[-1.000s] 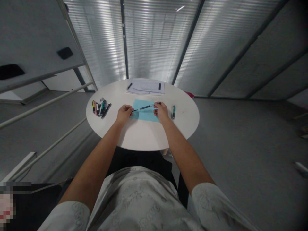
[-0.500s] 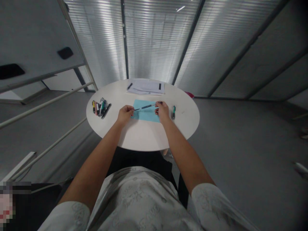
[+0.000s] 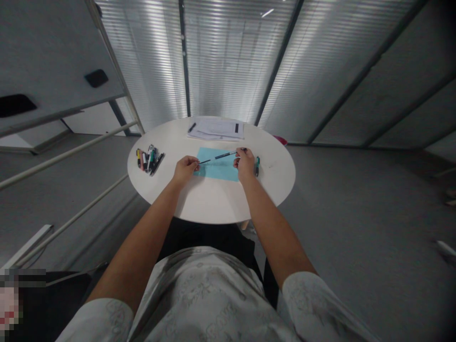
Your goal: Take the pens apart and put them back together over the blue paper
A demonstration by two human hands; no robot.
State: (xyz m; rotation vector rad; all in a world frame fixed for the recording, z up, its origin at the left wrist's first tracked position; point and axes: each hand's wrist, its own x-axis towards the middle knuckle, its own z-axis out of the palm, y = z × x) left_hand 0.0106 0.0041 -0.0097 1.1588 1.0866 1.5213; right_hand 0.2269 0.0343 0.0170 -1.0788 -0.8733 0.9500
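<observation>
Pen (image 3: pixel 225 155) held over blue sheet (image 3: pixel 217 172); right hand (image 3: pixel 245 162) pinches it near one end, presumably to leave the barrel exposed. Left hand (image 3: pixel 185 169) grasps thin dark stick (image 3: pixel 204 162) in its fingertips, tip toward the pen, gap between. Green-and-black pen (image 3: pixel 257 166) lies just beside right hand. Pen cluster (image 3: pixel 149 159) and papers (image 3: pixel 217 130) sit outward on white table (image 3: pixel 213 206), probably for working room.

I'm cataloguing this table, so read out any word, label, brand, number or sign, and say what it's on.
No text is legible.
Papers: any print is too small to read.
Shirt: faint letter-like marks, too blurred to read.
Pile of pens: any markings are too small.
Dark pen in the right hand: any lettering is too small.
</observation>
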